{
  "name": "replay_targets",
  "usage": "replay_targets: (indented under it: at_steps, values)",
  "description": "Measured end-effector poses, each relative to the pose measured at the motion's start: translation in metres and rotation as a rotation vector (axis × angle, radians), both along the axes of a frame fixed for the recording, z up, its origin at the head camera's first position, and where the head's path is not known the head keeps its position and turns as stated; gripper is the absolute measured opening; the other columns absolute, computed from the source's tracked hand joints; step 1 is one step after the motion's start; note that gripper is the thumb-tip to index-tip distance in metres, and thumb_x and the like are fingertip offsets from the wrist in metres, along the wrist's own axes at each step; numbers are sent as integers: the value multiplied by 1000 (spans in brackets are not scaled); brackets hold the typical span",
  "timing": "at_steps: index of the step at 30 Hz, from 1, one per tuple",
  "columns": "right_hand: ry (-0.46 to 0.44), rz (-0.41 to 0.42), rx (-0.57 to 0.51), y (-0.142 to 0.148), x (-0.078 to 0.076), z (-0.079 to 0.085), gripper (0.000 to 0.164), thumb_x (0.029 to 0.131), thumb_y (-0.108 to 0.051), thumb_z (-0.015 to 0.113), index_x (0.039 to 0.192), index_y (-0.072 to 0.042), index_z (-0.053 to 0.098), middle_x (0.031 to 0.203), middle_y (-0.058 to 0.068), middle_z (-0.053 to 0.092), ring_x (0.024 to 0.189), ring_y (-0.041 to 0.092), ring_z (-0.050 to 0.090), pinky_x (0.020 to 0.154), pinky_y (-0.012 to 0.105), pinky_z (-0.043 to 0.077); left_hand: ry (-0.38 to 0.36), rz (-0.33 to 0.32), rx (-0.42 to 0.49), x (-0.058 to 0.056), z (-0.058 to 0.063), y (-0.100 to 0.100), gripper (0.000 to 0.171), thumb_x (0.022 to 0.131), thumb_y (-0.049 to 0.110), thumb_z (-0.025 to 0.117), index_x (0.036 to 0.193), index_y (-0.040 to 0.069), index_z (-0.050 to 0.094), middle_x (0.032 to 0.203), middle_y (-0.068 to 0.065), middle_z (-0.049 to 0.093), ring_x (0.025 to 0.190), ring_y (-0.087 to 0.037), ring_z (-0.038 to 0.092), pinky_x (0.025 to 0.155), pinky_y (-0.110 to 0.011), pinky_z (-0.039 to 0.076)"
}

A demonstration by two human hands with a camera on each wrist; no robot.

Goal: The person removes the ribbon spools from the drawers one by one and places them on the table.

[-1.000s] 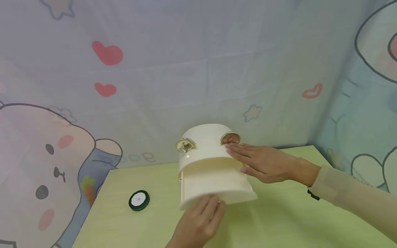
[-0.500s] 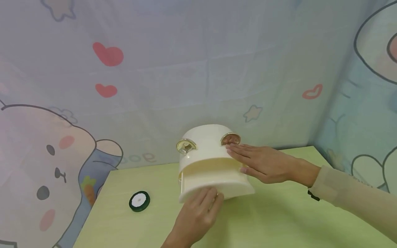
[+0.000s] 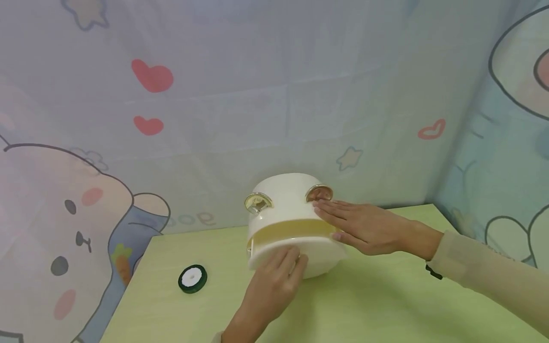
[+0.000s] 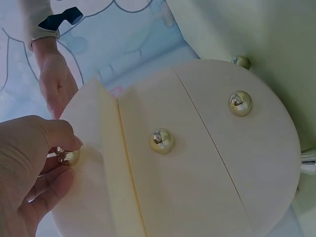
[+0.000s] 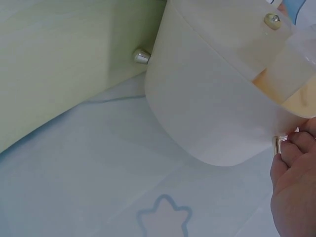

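A round cream drawer box (image 3: 288,190) with gold ear-like discs on top stands at the back of the table. Its top drawer (image 3: 321,252) sticks partly out, leaving a narrow gap below the box's top edge. My left hand (image 3: 274,281) pinches the small gold knob (image 4: 72,157) of that drawer between thumb and fingers. My right hand (image 3: 369,228) lies with straight fingers against the right side of the box, fingertips right at the right gold disc (image 3: 319,193). In the left wrist view, two lower drawer fronts with gold knobs (image 4: 162,141) sit flush.
A dark green ribbon spool (image 3: 192,278) with a white centre lies on the pale green table (image 3: 171,324), left of the box. A cartoon-printed cloth (image 3: 240,114) hangs behind the table. Gold feet (image 5: 142,56) hold the box up.
The top drawer has slid inward, away from the person, with my left hand on its knob, and the gap above it has narrowed. My right hand has stayed in place.
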State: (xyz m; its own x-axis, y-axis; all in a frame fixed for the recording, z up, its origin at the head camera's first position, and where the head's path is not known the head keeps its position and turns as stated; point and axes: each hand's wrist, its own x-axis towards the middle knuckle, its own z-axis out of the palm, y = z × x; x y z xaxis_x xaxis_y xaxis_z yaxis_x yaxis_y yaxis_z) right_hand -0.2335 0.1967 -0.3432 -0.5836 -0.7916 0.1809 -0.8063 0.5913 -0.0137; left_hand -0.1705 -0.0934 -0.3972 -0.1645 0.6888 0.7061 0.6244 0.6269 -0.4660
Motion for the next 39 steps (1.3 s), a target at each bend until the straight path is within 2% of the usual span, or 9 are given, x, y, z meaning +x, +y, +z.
replay_targets:
  at_steps: [4, 11, 18, 23, 32, 39]
  values:
    - [-2, -4, 9, 0, 0, 0, 64, 112, -42, 41, 167, -12, 26, 175, 3, 25, 161, 24, 30, 126, 44, 36, -4, -7, 9, -6, 1, 0, 30, 103, 1, 44, 102, 6, 73, 102, -6, 66, 95, -21, 65, 88, -27, 58]
    - [17, -2, 6, 1, -1, 1, 63, 112, -41, 43, 166, -11, 28, 174, 4, 26, 161, 24, 31, 125, 44, 37, -14, -13, 30, -14, 4, 4, 22, 89, 0, 54, 100, 5, 72, 100, -6, 65, 93, -20, 64, 85, -27, 57]
    - [24, -10, -8, 1, -1, 0, 63, 112, -39, 43, 166, -11, 29, 174, 4, 28, 160, 25, 33, 124, 44, 40, 7, -1, 55, -22, 5, 8, 22, 92, 0, 51, 97, 5, 72, 96, -5, 64, 89, -19, 64, 80, -26, 57]
    - [57, 4, -3, 0, -1, -1, 62, 112, -38, 45, 165, -10, 31, 173, 6, 31, 158, 27, 36, 122, 45, 42, 22, -2, 72, -29, 5, 7, 19, 88, 0, 54, 96, 5, 71, 95, -6, 65, 87, -20, 64, 78, -26, 57]
    - [38, -3, 7, -1, -1, -3, 62, 112, -38, 43, 166, -10, 29, 174, 5, 28, 160, 26, 33, 124, 44, 39, -68, 54, 54, -34, 5, 6, 18, 84, 1, 64, 98, 7, 72, 99, -5, 66, 91, -19, 65, 82, -25, 57]
    - [21, -7, -9, -1, -1, -4, 63, 112, -37, 43, 167, -11, 26, 174, 5, 27, 160, 27, 32, 125, 46, 38, -83, 50, 52, -38, 5, 6, 16, 85, 0, 66, 98, 7, 72, 98, -4, 66, 90, -20, 65, 82, -26, 57]
